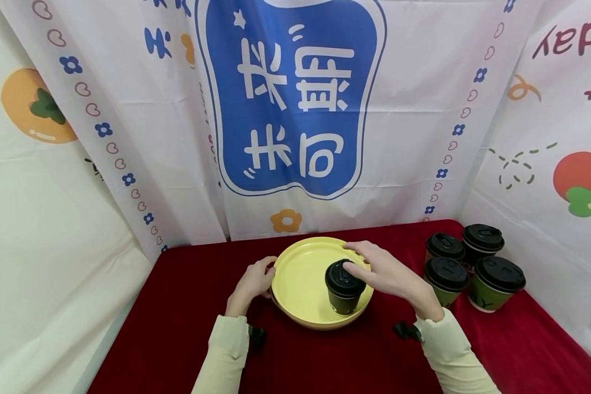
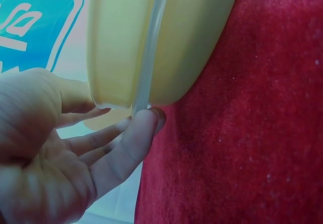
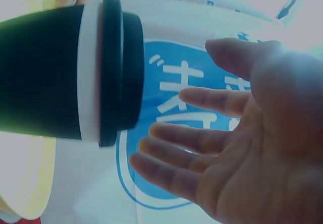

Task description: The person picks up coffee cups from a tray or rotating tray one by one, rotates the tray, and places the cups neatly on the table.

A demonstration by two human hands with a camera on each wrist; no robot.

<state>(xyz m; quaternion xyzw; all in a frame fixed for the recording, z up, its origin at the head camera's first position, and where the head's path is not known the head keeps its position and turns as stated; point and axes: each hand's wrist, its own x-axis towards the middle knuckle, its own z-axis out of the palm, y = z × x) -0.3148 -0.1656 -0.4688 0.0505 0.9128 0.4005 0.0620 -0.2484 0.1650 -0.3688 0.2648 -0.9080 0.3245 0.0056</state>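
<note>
A round yellow tray [image 1: 300, 284] with a raised rim lies on the red cloth. My left hand [image 1: 253, 280] grips its left edge; the left wrist view shows the fingers of that hand [image 2: 108, 148] curled at the tray's side wall [image 2: 166, 42]. Inside the tray, toward the right, a dark green paper coffee cup [image 1: 343, 290] stands upright under a black lid. My right hand [image 1: 389, 276] is beside and above this cup, fingers spread. In the right wrist view a gap shows between the fingertips of that hand and the cup's lid [image 3: 113, 72].
Several more lidded paper cups [image 1: 445, 279] stand close together at the table's right. The red cloth [image 1: 187, 328] covers the table. Printed white curtains [image 1: 404, 109] hang behind it and along both sides.
</note>
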